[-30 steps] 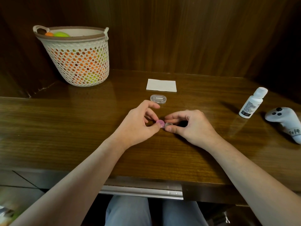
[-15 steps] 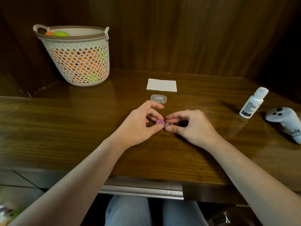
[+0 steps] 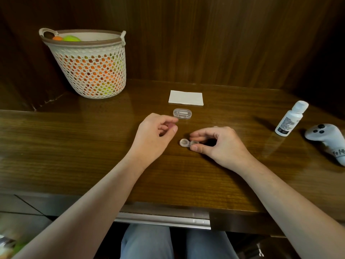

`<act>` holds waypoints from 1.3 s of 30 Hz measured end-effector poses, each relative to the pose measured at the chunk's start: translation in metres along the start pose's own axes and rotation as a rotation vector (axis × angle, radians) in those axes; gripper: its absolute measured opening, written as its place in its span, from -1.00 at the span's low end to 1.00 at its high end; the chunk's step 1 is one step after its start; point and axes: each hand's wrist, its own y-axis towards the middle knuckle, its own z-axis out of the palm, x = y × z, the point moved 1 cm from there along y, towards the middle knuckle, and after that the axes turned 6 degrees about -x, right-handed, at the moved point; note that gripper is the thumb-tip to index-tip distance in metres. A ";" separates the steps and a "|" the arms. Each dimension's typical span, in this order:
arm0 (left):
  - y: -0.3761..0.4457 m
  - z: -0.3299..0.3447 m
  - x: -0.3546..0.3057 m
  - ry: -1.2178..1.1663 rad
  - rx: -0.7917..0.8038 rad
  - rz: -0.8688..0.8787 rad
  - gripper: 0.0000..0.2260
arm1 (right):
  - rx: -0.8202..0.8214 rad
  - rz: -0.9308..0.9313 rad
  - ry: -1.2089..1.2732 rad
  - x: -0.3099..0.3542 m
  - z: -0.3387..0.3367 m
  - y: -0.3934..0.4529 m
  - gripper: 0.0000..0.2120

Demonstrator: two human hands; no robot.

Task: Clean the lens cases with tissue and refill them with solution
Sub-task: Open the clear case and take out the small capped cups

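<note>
A small clear lens case (image 3: 183, 142) lies on the wooden table (image 3: 74, 146). Its left well is uncovered. My right hand (image 3: 220, 144) pinches the right well between thumb and forefinger and hides most of it. My left hand (image 3: 155, 133) hovers just left of the case with its fingers curled round the pink cap, which barely shows. Behind the hands lies a folded white tissue (image 3: 185, 97). A white solution bottle (image 3: 291, 118) stands at the right with its cap on.
A clear oval box (image 3: 182, 113) holding small tools sits between the tissue and my left hand. A mesh basket (image 3: 89, 64) of orange and green balls stands at the back left. A grey controller (image 3: 324, 139) lies at the far right.
My left hand has lifted the pink cap off the left well and drawn back to the left. The well now lies uncovered. My right hand has kept its pinch on the case.
</note>
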 end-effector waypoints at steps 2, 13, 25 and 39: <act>0.000 0.001 0.001 0.062 -0.027 -0.007 -0.81 | -0.009 -0.003 -0.012 0.001 0.000 -0.001 -0.69; 0.005 0.007 0.011 0.191 -0.036 -0.063 -0.67 | -0.028 -0.002 -0.045 0.005 -0.002 -0.004 -0.65; -0.003 -0.003 0.003 0.157 -0.002 0.018 -0.72 | -0.040 -0.028 -0.083 0.006 -0.002 -0.003 -0.63; -0.038 -0.029 -0.009 0.165 0.108 -0.034 -0.60 | -0.009 -0.144 -0.008 0.020 -0.006 -0.003 -0.68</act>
